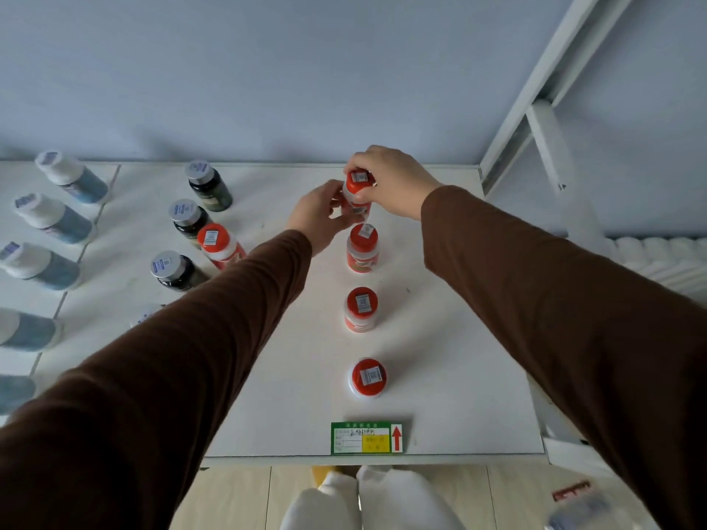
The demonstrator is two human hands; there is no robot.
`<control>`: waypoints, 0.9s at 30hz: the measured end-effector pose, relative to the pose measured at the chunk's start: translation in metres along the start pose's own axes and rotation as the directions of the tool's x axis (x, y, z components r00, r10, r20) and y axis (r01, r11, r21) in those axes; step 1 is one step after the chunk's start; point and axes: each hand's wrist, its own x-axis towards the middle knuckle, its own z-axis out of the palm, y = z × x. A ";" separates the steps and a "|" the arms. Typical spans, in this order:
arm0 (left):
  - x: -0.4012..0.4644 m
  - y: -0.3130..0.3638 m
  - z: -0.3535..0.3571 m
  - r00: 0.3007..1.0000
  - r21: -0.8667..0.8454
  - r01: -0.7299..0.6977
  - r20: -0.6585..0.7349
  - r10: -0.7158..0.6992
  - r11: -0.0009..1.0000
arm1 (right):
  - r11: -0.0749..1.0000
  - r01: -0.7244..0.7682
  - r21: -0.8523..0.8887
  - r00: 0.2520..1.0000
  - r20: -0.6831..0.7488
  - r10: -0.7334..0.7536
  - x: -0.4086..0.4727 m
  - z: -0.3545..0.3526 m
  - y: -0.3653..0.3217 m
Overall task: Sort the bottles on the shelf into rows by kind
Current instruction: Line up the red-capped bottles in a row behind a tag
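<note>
On the white shelf [440,338] a row of red-capped bottles runs front to back: one near the front [368,377], one behind it [361,308], a third [362,248]. At the back of that row both hands hold a fourth red-capped bottle [358,187]. My right hand [394,181] grips its cap from above and the right. My left hand [319,216] holds its body from the left. Another red-capped bottle [219,244] stands to the left among dark bottles with grey caps [209,185] [188,219] [173,270].
Blue bottles with white caps [70,177] [51,218] [38,265] line the far left of the shelf. A green and yellow label [367,438] with a red arrow lies at the front edge. A white frame post [535,89] rises at the right back corner.
</note>
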 end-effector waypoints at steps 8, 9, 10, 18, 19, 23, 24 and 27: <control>-0.046 -0.005 -0.009 0.992 0.150 0.056 -0.119 -0.039 0.987 | 0.987 0.018 -0.160 0.989 0.145 0.005 0.007 0.003 0.001; -0.060 -0.004 -0.014 0.989 0.183 0.055 -0.146 -0.028 0.982 | 0.980 0.047 -0.195 0.989 0.150 -0.017 0.008 -0.001 -0.006; -0.076 -0.003 -0.018 0.984 0.209 0.062 -0.177 -0.025 0.976 | 0.976 0.088 -0.200 0.989 0.133 -0.062 0.010 -0.004 -0.016; -0.159 -0.025 -0.035 0.862 0.076 0.297 -0.450 -0.233 0.952 | 0.848 0.525 -0.071 0.831 0.259 -0.492 0.032 0.032 -0.136; -0.162 -0.027 -0.034 0.844 0.021 0.316 -0.464 -0.271 0.949 | 0.837 0.542 -0.081 0.814 0.298 -0.498 0.036 0.039 -0.145; -0.157 -0.037 -0.030 0.792 -0.157 0.354 -0.475 -0.384 0.922 | 0.806 0.578 -0.127 0.782 0.368 -0.503 0.047 0.062 -0.161; -0.155 -0.040 -0.030 0.780 -0.200 0.369 -0.464 -0.420 0.908 | 0.808 0.575 -0.129 0.788 0.355 -0.504 0.049 0.065 -0.161; -0.145 -0.045 -0.032 0.779 -0.327 0.361 -0.410 -0.475 0.874 | 0.841 0.532 -0.103 0.815 0.333 -0.475 0.054 0.064 -0.157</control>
